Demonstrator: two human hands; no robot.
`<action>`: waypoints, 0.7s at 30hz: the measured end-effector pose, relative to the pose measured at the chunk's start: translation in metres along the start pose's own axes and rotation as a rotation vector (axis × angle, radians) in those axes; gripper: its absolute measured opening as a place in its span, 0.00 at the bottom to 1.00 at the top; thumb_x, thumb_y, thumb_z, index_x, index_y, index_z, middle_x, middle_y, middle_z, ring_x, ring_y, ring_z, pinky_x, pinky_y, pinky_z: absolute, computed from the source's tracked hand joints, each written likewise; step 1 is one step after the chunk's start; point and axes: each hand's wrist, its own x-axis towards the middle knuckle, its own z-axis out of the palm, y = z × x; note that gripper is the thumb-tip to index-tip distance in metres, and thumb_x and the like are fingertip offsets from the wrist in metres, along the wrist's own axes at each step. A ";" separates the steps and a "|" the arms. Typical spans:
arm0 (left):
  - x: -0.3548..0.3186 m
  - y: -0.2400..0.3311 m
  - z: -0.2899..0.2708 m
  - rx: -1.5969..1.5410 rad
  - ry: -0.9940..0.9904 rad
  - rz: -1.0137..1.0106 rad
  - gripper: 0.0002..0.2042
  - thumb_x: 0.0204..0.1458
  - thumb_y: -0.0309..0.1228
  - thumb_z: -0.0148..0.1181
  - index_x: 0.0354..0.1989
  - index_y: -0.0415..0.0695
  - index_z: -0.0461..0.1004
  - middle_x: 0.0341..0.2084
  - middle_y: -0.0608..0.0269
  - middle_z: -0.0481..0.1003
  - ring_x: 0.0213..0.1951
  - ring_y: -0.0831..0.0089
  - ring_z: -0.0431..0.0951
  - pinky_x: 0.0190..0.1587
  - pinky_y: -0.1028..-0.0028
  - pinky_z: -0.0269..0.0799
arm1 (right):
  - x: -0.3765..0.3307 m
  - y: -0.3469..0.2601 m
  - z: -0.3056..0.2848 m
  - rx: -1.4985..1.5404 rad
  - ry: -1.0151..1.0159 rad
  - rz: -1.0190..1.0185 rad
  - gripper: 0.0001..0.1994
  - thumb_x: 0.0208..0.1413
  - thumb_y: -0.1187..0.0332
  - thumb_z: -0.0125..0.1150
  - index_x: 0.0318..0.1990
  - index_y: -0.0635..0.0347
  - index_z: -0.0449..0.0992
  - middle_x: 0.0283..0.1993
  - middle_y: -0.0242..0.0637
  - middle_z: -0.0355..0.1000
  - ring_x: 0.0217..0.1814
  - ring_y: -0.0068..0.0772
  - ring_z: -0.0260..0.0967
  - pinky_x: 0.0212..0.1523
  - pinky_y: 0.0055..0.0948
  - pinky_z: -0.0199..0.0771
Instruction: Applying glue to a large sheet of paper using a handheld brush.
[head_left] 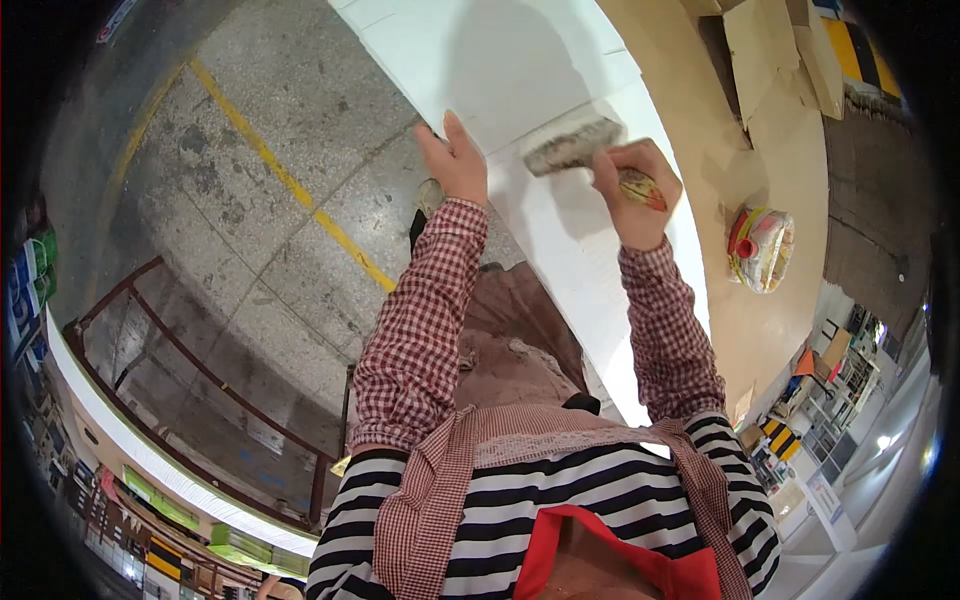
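Over the white board, the right hand held a brush, fingers closed round its handle. At the board's left edge, the left hand was half open, its hold unclear; weak bracing risked the board shifting.

No words or numbers could be read. The brush handle on the right bore a yellow and red pattern (any print on it was too small to make out), and a white panel at the near right carried faint, blurred marks. Black-and-yellow warning stripes showed at the far right.
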 end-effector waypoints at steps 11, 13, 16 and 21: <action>0.005 -0.010 -0.002 0.018 0.032 0.085 0.18 0.63 0.41 0.47 0.46 0.33 0.62 0.38 0.48 0.72 0.39 0.62 0.74 0.40 0.67 0.70 | -0.003 -0.007 0.006 -0.063 -0.047 -0.080 0.06 0.43 0.80 0.68 0.26 0.66 0.74 0.27 0.38 0.72 0.27 0.24 0.70 0.29 0.22 0.69; 0.001 -0.008 0.000 0.056 0.035 0.129 0.19 0.63 0.41 0.47 0.47 0.34 0.62 0.39 0.48 0.72 0.39 0.62 0.74 0.40 0.67 0.70 | -0.002 -0.013 0.009 -0.069 -0.015 -0.060 0.06 0.43 0.80 0.68 0.26 0.66 0.74 0.27 0.38 0.72 0.27 0.24 0.70 0.29 0.22 0.70; -0.001 -0.003 0.001 -0.014 -0.026 0.008 0.19 0.63 0.41 0.47 0.47 0.34 0.61 0.40 0.48 0.71 0.40 0.63 0.74 0.41 0.68 0.70 | 0.008 -0.013 0.019 -0.009 0.005 -0.151 0.06 0.42 0.79 0.68 0.25 0.65 0.74 0.26 0.38 0.71 0.26 0.25 0.69 0.28 0.23 0.70; 0.000 0.002 0.000 -0.019 -0.019 0.020 0.19 0.64 0.41 0.46 0.48 0.33 0.60 0.41 0.48 0.71 0.42 0.63 0.74 0.43 0.68 0.70 | -0.004 -0.007 0.007 -0.096 -0.043 -0.137 0.06 0.42 0.80 0.67 0.25 0.65 0.74 0.26 0.37 0.71 0.25 0.25 0.68 0.27 0.23 0.69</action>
